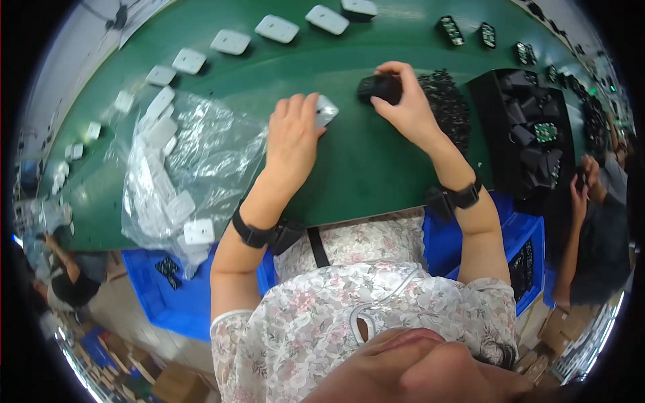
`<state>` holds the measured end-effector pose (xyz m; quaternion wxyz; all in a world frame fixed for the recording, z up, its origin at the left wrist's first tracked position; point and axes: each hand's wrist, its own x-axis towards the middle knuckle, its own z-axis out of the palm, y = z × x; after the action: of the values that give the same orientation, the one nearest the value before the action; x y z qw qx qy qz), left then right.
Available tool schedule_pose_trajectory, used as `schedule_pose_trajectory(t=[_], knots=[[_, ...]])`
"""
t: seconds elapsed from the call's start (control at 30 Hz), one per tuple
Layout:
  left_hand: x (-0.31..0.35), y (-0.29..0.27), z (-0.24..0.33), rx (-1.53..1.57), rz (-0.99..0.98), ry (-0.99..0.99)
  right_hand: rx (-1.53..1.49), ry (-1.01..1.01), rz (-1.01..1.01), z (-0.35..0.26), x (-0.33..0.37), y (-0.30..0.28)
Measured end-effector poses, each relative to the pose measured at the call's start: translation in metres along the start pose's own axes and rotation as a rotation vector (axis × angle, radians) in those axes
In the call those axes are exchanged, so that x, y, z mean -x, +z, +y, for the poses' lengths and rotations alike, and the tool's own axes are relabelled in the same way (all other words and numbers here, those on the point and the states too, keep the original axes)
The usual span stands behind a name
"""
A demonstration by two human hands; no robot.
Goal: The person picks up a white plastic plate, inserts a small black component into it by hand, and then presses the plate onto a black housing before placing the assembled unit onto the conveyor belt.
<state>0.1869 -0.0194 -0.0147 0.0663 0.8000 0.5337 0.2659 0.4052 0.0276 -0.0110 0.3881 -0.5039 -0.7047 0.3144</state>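
Close to the middle of the green table, my left hand [293, 138] has its fingers together and curled at the edge of a white plastic cover [327, 109]. The hand hides part of that cover. To its right, my right hand [411, 107] grips a small black plastic housing [381, 88] between thumb and fingers. Just right of this hand lies a pile of small black strip-like parts [446, 107]. Left of my left hand, a clear plastic bag [215, 134] holds several white covers [161, 132].
White covers [276, 29] on black bases line the table's far side. Black housings with green circuit boards [451, 30] stand far right. A black box [500, 134] holds more black parts. Blue bins [158, 295] sit below the near edge. Co-workers' hands [584, 178] show at right.
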Motion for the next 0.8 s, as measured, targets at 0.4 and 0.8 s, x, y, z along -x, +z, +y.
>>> schedule_pose_trajectory(t=[0.4,0.8], knots=[[0.018,-0.020,-0.018,0.237,0.099,0.085,0.283,-0.411,-0.119,-0.042,0.008,0.012],[0.036,-0.014,-0.027,0.078,-0.048,0.095,0.273,-0.512,-0.279,-0.035,-0.002,0.038]])
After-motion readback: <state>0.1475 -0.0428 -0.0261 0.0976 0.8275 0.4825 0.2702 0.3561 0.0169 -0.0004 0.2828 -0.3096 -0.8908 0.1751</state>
